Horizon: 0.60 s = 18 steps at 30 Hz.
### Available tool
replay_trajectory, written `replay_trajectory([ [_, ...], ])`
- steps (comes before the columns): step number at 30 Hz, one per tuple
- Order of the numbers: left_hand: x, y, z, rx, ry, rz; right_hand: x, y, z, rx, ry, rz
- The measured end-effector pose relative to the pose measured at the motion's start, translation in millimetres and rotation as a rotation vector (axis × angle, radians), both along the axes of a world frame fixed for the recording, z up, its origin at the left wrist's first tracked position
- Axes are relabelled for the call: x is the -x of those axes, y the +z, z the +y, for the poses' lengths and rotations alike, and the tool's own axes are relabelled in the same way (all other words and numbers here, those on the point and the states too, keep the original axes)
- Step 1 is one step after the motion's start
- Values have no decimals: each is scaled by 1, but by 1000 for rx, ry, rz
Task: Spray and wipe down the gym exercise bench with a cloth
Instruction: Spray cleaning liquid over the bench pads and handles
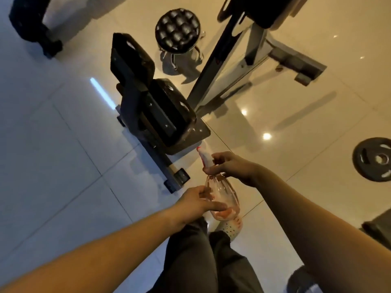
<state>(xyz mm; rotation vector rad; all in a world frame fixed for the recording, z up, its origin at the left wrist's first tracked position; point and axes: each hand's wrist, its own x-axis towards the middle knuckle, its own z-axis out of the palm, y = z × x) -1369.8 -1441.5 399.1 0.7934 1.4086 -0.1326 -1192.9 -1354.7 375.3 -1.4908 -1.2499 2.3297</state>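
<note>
Head view, looking steeply down. Black padded exercise bench (167, 115) on a dark metal frame stands mid-frame on glossy pale tiled floor (53, 134), backrest raised, seat pad end nearest the person. Clear pink-tinted plastic spray bottle (222, 195) held in the air just on the near side of the bench's seat end, tilted, its white-and-red nozzle head (204, 155) aimed at the seat pad and close to its edge. Right hand (232, 166) clenched round the bottle's neck just under the nozzle head. Left hand (192, 200) wraps the bottle's lower body, thumb across the front, fingers showing through the plastic. Something orange-pink at the bottle's base; cannot tell whether cloth or fingers. Round black tufted stool (177, 30) beyond the bench's far end. Grey metal machine frame (211, 66) slants past the bench's right side, its foot near the seat end. Black weight plate (375, 159) flat on the floor, well to the right of the bench. Nearer than the bench: dark trousers (190, 261) and one pale perforated shoe (232, 227), directly under the bottle.
</note>
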Motion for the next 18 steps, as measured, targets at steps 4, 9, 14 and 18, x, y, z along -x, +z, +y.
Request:
replay_trajectory([
  [4,-31,-14,12,-28,143,-35,-21,-18,32,-52,111,0],
  [9,-72,-36,43,-89,309,-23,-48,-32,86,-87,233,13],
  [14,-99,-52,80,-139,405,-1,-60,-41,136,-108,326,55],
  [18,-114,-59,90,-90,542,-40,-67,-48,159,-129,362,69],
])
